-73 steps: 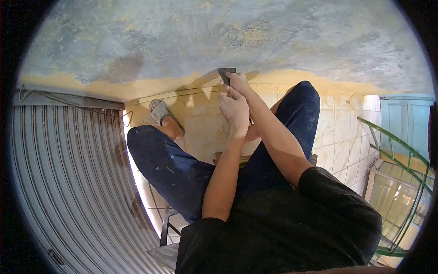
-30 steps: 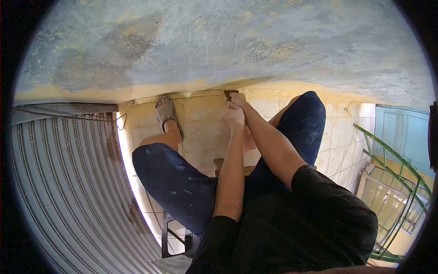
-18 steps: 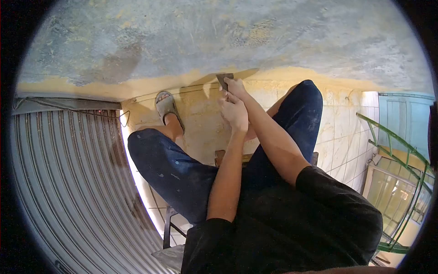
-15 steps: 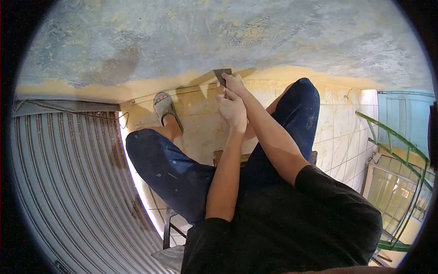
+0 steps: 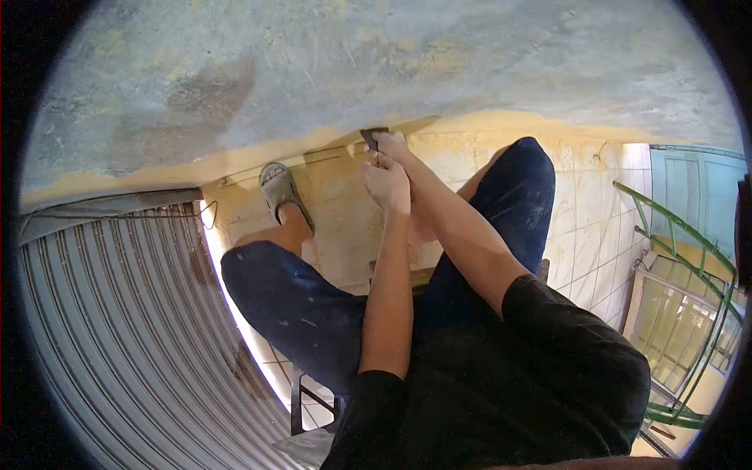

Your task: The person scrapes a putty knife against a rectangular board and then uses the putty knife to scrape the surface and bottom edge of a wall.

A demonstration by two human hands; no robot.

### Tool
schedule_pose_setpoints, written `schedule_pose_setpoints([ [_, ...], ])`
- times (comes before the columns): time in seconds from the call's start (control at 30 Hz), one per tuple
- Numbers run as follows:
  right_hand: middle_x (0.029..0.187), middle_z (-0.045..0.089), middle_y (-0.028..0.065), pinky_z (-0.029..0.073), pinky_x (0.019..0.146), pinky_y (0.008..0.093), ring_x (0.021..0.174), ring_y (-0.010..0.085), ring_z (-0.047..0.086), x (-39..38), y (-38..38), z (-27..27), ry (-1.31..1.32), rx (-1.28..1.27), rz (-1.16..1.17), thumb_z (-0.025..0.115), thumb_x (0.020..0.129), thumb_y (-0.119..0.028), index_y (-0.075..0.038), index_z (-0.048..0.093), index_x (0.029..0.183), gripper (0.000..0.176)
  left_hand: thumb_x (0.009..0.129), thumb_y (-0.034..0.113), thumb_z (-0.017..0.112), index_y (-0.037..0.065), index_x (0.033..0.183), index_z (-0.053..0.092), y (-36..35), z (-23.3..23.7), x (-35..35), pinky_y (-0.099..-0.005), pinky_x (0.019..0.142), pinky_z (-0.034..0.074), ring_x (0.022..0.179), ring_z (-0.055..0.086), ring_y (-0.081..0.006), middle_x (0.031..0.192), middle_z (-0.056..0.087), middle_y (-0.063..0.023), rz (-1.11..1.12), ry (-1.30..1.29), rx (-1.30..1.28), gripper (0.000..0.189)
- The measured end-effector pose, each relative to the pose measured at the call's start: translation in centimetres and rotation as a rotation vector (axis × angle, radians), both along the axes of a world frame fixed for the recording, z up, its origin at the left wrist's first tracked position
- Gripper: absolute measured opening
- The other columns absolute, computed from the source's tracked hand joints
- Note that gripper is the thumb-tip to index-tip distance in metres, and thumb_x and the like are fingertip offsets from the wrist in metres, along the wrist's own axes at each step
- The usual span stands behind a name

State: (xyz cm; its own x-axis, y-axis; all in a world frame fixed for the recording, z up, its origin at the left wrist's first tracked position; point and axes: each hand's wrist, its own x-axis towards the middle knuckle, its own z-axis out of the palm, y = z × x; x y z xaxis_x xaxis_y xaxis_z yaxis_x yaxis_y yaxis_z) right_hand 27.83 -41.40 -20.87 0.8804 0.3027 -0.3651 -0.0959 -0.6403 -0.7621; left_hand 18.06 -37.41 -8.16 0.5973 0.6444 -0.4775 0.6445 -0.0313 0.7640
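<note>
Scraper: flat dark blade, squared end, at 12 o'clock of the clasped hands. Its edge is pressed to the wall where grey meets yellow. The handle is hidden inside the grip.
Right hand: closed tight round the scraper just behind the blade, fingers curled, no gap showing.
Left hand: fisted and narrow, set touching the right hand at its 6 o'clock. Whether it grips the handle or the other hand cannot be told.
Wall: rough grey plaster, mottled and scored with fine scratches, patchy yellow traces.
Paint band: ochre strip with a ragged upper edge, running from 9 o'clock to 3 o'clock of the blade.
Tiles: pale glossy squares, at 4 o'clock of the hands.
Roller shutter: ribbed grey metal, rust-streaked, at 8 o'clock.
Trousers: dark blue cloth, flecked with pale specks.
Sandal: grey, strapped, sole against the yellowed surface at 9 o'clock of the hands.
Railing: green metal bars, at 3 o'clock.
</note>
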Motion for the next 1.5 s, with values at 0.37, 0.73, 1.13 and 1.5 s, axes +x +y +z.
schedule_pose_setpoints([
  [0.37, 0.090, 0.070, 0.0170, 0.051, 0.072, 0.0434, 0.080, 0.0296, 0.068, -2.1, -3.1, -8.7, -0.162, -0.448, 0.449, 0.046, 0.090, -0.025, -0.008, 0.070, 0.090, 0.030, 0.093, 0.037, 0.046, -0.010, 0.088, 0.067, -2.2, -9.7, -1.8, -0.0510, 0.077, 0.050, 0.085, 0.064, -0.0466, 0.084, 0.065, -0.0324, -0.007, 0.036, 0.129, 0.052],
  [0.73, 0.058, 0.063, 0.0090, 0.044, 0.043, 0.0319, 0.042, 0.0152, 0.054, -2.7, 0.2, 6.5, 0.190, 0.315, -0.425, 0.053, 0.090, -0.019, 0.000, 0.066, 0.069, 0.032, 0.097, 0.033, 0.043, -0.007, 0.099, 0.053, -1.3, 4.4, -3.2, -0.0519, 0.079, 0.049, 0.089, 0.062, -0.0474, 0.092, 0.063, -0.0306, -0.014, -0.064, 0.090, 0.041],
  [1.13, 0.063, 0.064, 0.0131, 0.050, 0.054, 0.0368, 0.057, 0.0208, 0.064, -0.6, 0.2, 4.7, 0.316, 0.372, -0.501, 0.058, 0.085, -0.018, 0.003, 0.066, 0.076, 0.024, 0.098, 0.032, 0.042, -0.009, 0.097, 0.053, -1.4, 3.6, -1.5, -0.0505, 0.076, 0.051, 0.088, 0.064, -0.0452, 0.088, 0.065, -0.0304, -0.005, -0.108, 0.092, 0.043],
  [1.5, 0.067, 0.065, 0.0146, 0.044, 0.044, 0.0348, 0.050, 0.0169, 0.055, -0.3, -0.3, -4.6, 0.431, 0.334, -0.463, 0.047, 0.094, -0.023, 0.002, 0.060, 0.081, 0.032, 0.095, 0.029, 0.045, -0.010, 0.102, 0.063, 0.3, -6.3, 0.3, -0.0503, 0.086, 0.048, 0.095, 0.063, -0.0441, 0.097, 0.064, -0.0321, -0.065, -0.036, 0.073, 0.044],
])
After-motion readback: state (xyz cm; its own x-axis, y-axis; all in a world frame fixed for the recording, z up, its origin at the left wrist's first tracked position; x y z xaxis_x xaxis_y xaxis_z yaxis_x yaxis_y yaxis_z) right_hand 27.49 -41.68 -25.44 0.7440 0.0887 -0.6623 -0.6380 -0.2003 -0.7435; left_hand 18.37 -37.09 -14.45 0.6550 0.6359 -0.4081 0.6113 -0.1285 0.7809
